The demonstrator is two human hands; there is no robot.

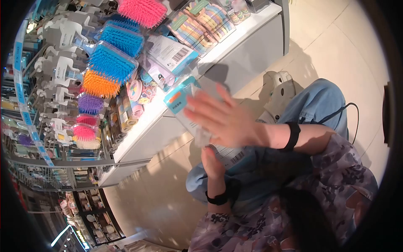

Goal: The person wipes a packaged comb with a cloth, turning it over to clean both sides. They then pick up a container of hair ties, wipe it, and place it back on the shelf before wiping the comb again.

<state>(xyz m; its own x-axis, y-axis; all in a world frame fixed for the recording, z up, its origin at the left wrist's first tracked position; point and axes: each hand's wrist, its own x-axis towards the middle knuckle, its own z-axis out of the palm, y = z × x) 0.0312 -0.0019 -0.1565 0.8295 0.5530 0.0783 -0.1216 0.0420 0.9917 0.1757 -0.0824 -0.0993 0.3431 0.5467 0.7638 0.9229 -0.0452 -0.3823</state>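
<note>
My left hand (213, 165) grips a clear plastic package with a white and teal card (178, 101); its thumb is in front and the other fingers are hidden. A second card with a barcode (235, 157) shows beside the thumb, over my lap. My right hand (224, 119), blurred by motion, is stretched flat with fingers apart and overlaps the package. Past the package lies another packet with a barcode (178, 54) on the shelf edge.
Paddle brushes in blue (111, 63), orange (100, 84), purple (90, 104) and pink (142, 11) hang on the left. Packs of pastel hair ties (201, 27) lie on the white shelf (145, 136). My knee (323, 98) and a white shoe (279, 94) are at right.
</note>
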